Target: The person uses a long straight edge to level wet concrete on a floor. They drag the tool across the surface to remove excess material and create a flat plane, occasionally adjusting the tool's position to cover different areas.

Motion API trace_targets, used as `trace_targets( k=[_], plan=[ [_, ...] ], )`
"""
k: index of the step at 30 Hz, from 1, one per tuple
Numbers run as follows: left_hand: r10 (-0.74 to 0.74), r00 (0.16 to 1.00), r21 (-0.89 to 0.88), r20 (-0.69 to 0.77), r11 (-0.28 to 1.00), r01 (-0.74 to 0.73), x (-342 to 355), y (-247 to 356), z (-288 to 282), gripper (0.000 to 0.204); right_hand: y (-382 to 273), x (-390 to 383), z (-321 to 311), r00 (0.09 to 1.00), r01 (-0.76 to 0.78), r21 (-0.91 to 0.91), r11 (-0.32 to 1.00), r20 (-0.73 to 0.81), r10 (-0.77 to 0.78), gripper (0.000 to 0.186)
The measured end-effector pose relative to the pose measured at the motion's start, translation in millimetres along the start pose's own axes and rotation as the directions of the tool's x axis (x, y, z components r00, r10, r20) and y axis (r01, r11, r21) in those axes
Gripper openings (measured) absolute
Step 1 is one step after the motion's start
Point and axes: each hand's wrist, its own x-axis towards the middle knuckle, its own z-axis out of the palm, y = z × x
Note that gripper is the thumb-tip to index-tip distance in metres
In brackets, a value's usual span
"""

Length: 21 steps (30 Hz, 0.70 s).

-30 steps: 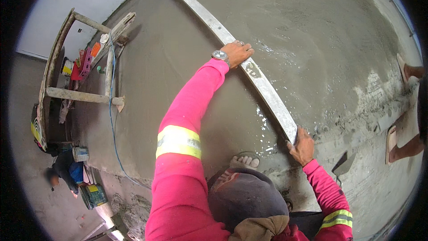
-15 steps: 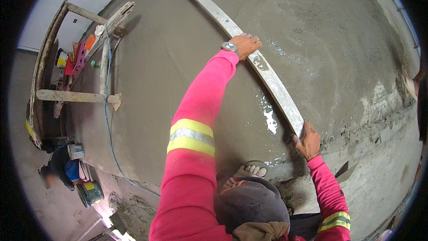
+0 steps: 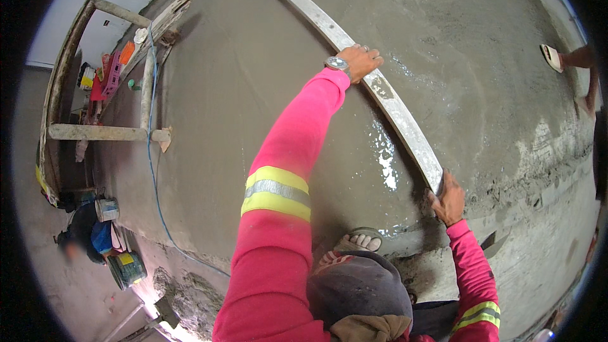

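A long metal screed bar point(image 3: 405, 120) lies across wet grey mortar point(image 3: 253, 76), running from the far middle toward my near right. My left hand point(image 3: 361, 63), with a watch at its wrist, is closed over the bar partway along it. At the near end of the bar, my right hand point(image 3: 449, 199) grips it with the thumb on one side and fingers on the other. Shiny water point(image 3: 385, 161) lies on the mortar to the left of the bar. Both my sleeves are pink with yellow and silver bands.
A wooden bench-like frame point(image 3: 101, 133) stands at the left with a blue cord point(image 3: 158, 206) over it. Buckets point(image 3: 126, 270) are beside a person at the lower left. Another person's sandalled foot point(image 3: 554, 59) rests at the right. My own foot point(image 3: 361, 240) is below.
The screed bar and both my hands have shifted a little to the right. Another person's foot has come into view at the right edge.
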Motion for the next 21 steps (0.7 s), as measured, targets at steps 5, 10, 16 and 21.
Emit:
trace_targets(
  k=[5, 10, 16, 21],
  plan=[
    [-0.015, 0.999, -0.023, -0.038, 1.000, 0.014, 6.9, 2.5, 4.5, 0.048, 25.2, 0.6, 3.9, 0.998, 0.050, -0.004, 0.999, -0.029, -0.050, 0.076],
    [-0.018, 0.999, 0.034, 0.034, 0.999, 0.016, 22.4, -25.2, 6.2, 0.047, 31.1, 10.2, -4.1, 0.996, 0.073, 0.008, 0.997, -0.043, -0.073, 0.076],
    [-0.257, 0.966, 0.015, 0.022, 0.966, 0.257, 25.9, -61.4, 26.3, 0.029, 32.5, 30.5, -7.7, 0.998, 0.069, 0.034, 0.997, -0.004, -0.069, 0.073],
    [-0.326, 0.945, 0.056, 0.034, 0.944, 0.324, 37.7, -67.5, 26.8, 0.026, 34.2, 46.5, -11.6, 0.993, 0.111, 0.009, 0.994, -0.039, -0.111, 0.073]
  ],
)
